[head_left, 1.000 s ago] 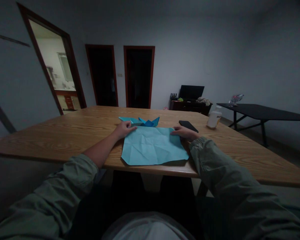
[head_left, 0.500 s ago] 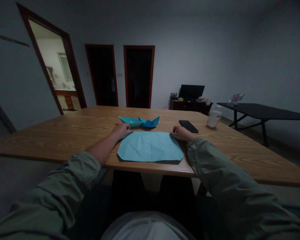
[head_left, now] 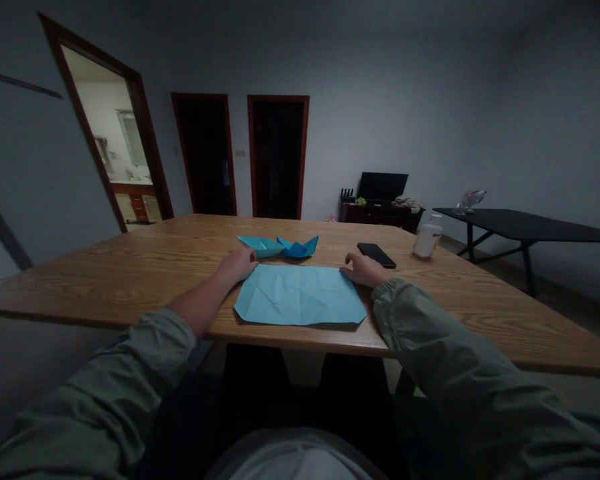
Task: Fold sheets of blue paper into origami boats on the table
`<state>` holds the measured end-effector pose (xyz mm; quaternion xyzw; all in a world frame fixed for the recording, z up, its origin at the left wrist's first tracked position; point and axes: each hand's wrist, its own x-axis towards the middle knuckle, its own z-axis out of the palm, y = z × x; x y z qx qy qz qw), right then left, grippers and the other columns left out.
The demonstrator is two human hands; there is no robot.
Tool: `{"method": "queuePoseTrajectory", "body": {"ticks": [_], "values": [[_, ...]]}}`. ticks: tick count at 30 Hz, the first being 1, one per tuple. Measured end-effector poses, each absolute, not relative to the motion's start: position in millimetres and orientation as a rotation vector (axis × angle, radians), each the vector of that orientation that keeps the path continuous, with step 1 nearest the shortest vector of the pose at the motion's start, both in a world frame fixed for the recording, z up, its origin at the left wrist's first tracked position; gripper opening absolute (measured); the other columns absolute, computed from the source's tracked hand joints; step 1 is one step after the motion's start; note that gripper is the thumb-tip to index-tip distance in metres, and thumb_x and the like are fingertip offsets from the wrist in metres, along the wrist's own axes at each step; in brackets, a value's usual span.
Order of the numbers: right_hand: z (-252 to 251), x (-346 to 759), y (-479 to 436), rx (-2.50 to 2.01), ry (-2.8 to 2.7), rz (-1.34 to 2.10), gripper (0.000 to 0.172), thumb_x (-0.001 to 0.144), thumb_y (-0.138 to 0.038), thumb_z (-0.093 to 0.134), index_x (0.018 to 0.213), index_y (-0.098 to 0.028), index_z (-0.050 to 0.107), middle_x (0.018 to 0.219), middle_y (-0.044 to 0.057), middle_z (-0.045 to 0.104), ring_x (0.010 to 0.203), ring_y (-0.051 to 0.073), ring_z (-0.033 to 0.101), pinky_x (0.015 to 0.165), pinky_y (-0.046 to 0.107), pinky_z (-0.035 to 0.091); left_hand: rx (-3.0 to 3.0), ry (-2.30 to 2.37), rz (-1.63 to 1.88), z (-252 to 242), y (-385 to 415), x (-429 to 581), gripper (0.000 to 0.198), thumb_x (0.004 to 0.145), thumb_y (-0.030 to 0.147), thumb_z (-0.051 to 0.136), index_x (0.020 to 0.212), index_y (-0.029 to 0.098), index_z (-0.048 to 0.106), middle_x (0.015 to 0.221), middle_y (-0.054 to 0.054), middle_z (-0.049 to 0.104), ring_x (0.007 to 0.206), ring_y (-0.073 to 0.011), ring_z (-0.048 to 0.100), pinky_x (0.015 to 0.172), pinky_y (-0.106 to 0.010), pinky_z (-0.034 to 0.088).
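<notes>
**Some paper folded, some lying flat**

A long light-oak wooden table (head_left: pixel 130 293) carries a creased, unfolded sky-blue paper sheet (head_left: pixel 300 297) near its edge. Beyond it sit two folded paper boats, a teal boat (head_left: pixel 261 246) and a deeper blue boat (head_left: pixel 297 249). The left hand (head_left: pixel 239 264), loosely curled, and the right hand (head_left: pixel 363 270), fingers lightly spread, rest at the sheet's top corners, pinching nothing.

No words or numbers can be read anywhere in this view. The only print showing is a small dark marking on the label of a white plastic bottle (head_left: pixel 429 239), which is standing toward two o'clock on the wooden table (head_left: pixel 130 287), and it is appearing too small and blurred to make out.
</notes>
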<state>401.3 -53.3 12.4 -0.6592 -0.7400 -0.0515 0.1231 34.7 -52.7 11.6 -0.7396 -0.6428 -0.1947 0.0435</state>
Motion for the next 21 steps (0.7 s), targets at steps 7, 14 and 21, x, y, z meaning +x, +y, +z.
{"method": "queuePoseTrajectory", "body": {"ticks": [7, 14, 21], "values": [[36.2, 399.2, -132.6, -1.101, -2.547, 0.060, 0.047, 0.085, -0.045, 0.060, 0.126, -0.023, 0.057, 0.135, 0.010, 0.052, 0.120, 0.024, 0.052, 0.103, 0.039, 0.041, -2.981, -1.191, -0.418, 26.8, -147.7, 41.9, 0.058, 0.082, 0.059, 0.058, 0.131, 0.029, 0.055, 0.145, -0.008, 0.047, 0.129, -0.0271, 0.047, 0.105, -0.041, 0.039], [12.1, 392.3, -166.1, -1.114, -2.608, 0.053, 0.054, 0.081, -0.031, 0.064, 0.133, -0.023, 0.054, 0.135, 0.011, 0.055, 0.121, 0.027, 0.054, 0.104, 0.042, 0.042, -2.945, -1.217, -0.283, 15.5, -166.7, 61.8, 0.056, 0.086, 0.059, 0.051, 0.132, 0.028, 0.054, 0.142, -0.009, 0.050, 0.131, -0.0318, 0.045, 0.106, -0.048, 0.037], [3.7, 411.1, -159.6, -1.205, -2.555, -0.185, 0.037, 0.086, -0.017, 0.049, 0.119, -0.022, 0.067, 0.111, 0.009, 0.069, 0.100, 0.023, 0.065, 0.093, 0.039, 0.050, -2.844, -1.196, -0.304, 12.5, -163.4, 72.5, 0.036, 0.085, 0.035, 0.054, 0.118, 0.022, 0.061, 0.115, -0.007, 0.067, 0.102, -0.0240, 0.063, 0.088, -0.035, 0.049]]}}
